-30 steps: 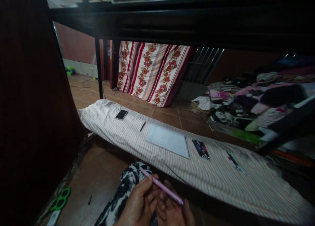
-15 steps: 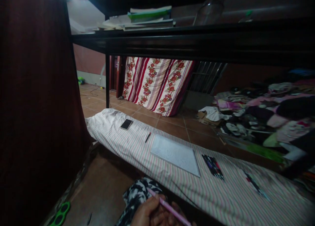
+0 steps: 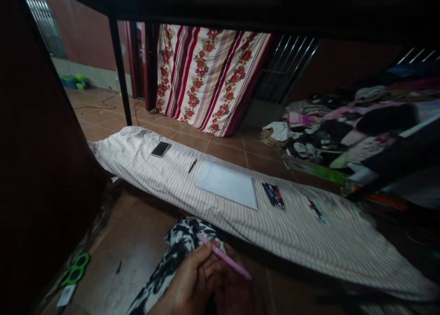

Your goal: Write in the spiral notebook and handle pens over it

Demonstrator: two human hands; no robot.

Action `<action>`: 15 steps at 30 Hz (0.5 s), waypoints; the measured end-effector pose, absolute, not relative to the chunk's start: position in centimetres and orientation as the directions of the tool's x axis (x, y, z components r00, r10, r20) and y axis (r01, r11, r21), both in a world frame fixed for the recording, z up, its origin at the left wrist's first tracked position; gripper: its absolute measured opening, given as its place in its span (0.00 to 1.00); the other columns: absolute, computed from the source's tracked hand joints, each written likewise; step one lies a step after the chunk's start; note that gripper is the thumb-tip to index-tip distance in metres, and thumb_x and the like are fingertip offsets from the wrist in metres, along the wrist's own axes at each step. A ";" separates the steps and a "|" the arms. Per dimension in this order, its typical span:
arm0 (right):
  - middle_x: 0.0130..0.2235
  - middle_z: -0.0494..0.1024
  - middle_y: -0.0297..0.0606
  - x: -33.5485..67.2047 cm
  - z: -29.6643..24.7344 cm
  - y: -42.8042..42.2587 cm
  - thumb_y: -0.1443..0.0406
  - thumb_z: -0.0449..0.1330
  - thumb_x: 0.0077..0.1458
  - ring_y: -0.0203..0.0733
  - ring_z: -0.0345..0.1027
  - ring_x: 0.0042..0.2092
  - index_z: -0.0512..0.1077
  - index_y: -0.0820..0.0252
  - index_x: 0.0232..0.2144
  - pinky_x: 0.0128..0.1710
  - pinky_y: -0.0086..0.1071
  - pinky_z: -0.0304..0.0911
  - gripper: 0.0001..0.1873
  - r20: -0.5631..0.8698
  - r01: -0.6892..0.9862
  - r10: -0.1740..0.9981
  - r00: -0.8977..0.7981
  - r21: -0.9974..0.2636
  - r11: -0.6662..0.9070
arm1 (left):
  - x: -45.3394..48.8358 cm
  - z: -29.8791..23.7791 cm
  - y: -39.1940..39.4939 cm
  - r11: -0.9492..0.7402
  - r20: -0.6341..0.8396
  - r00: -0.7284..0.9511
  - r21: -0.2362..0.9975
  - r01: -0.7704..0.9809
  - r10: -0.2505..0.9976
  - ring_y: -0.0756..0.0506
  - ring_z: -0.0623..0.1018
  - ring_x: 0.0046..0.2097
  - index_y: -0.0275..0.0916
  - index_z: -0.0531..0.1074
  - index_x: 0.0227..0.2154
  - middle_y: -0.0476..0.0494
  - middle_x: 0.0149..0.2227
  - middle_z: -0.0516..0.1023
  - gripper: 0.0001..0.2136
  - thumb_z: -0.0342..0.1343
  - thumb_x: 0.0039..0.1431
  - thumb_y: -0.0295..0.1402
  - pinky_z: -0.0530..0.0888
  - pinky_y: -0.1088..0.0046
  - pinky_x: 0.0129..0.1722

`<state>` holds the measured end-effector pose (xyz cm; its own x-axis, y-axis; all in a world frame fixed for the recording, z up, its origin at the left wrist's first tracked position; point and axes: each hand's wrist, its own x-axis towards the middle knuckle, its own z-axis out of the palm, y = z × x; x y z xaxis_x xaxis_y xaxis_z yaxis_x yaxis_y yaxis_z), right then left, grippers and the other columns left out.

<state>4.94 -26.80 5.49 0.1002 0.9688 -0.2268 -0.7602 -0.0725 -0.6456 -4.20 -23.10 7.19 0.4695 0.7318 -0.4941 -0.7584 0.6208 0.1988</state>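
Note:
Low in the head view, my left hand (image 3: 191, 273) is closed, its thumb and fingers on a slim pink pen (image 3: 228, 259). The pen lies slanted, its far end over the black-and-white patterned cloth (image 3: 177, 248) on my leg. Close beside it, under the pen's near end, is my right hand (image 3: 237, 283); it is dim and blurred, and I cannot tell how its fingers lie. Beyond my hands, a spiral notebook (image 3: 227, 184) lies on a striped cloth (image 3: 165, 182). A bundle of pens (image 3: 273, 196) lies to its right, and a single pen (image 3: 192, 165) to its left.
A phone (image 3: 161, 149) lies at the left of the cloth, more pens (image 3: 318, 211) at the right. On the floor are a green spinner-like object (image 3: 78, 269) and a small dark piece (image 3: 118, 266). A dark post (image 3: 119, 72), floral curtain (image 3: 209, 77) and clothes pile (image 3: 343, 127) stand beyond.
My view has tilted down, so the shelf with books and a jar has left the picture. Both hands and the pink pen appear slightly higher and further left.

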 end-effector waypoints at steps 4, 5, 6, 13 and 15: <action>0.34 0.81 0.39 5.8 4.0 -26.1 0.54 0.65 0.40 0.41 0.74 0.33 0.77 0.54 0.29 0.32 0.32 0.69 0.14 -0.229 -0.790 0.972 0.047 -0.605 -0.104 | -3.8 6.4 -22.8 0.639 -0.483 0.486 0.225 -0.735 0.729 0.48 0.76 0.32 0.33 0.72 0.29 0.43 0.28 0.77 0.05 0.57 0.52 0.31 0.67 0.77 0.32; 0.34 0.81 0.40 5.9 3.7 -26.0 0.52 0.65 0.39 0.42 0.74 0.34 0.77 0.54 0.30 0.32 0.33 0.69 0.16 -0.228 -0.795 0.973 0.037 -0.596 -0.109 | -3.8 6.3 -22.6 0.642 -0.485 0.485 0.232 -0.731 0.728 0.48 0.77 0.33 0.33 0.72 0.29 0.43 0.29 0.77 0.05 0.57 0.52 0.31 0.67 0.76 0.32; 0.35 0.80 0.41 5.9 3.5 -25.8 0.52 0.65 0.38 0.42 0.74 0.34 0.77 0.54 0.30 0.32 0.33 0.69 0.17 -0.228 -0.798 0.973 0.045 -0.594 -0.102 | -3.8 6.4 -22.6 0.642 -0.484 0.484 0.240 -0.728 0.729 0.47 0.77 0.34 0.33 0.72 0.30 0.43 0.29 0.78 0.06 0.57 0.52 0.31 0.67 0.76 0.33; 0.32 0.80 0.39 4.7 4.8 -25.7 0.50 0.58 0.46 0.42 0.71 0.30 0.76 0.54 0.32 0.28 0.35 0.66 0.18 -0.152 -0.659 0.969 0.194 -0.752 0.014 | -4.3 6.9 -22.8 0.606 -0.443 0.453 0.311 -0.732 0.774 0.45 0.77 0.38 0.32 0.71 0.33 0.40 0.34 0.78 0.08 0.54 0.55 0.32 0.69 0.73 0.39; 0.32 0.79 0.37 4.7 5.6 -26.2 0.53 0.58 0.47 0.41 0.71 0.32 0.75 0.53 0.31 0.31 0.36 0.66 0.14 -0.158 -0.647 0.964 0.216 -0.762 0.020 | -4.5 7.5 -23.4 0.584 -0.455 0.419 0.324 -0.744 0.786 0.46 0.77 0.39 0.33 0.71 0.35 0.40 0.35 0.77 0.08 0.55 0.55 0.32 0.68 0.72 0.42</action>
<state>4.73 -26.18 5.61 0.2159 0.9635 -0.1582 -0.6467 0.0197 -0.7625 -4.49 -23.36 7.47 0.4186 0.7861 -0.4548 -0.7445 0.5838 0.3238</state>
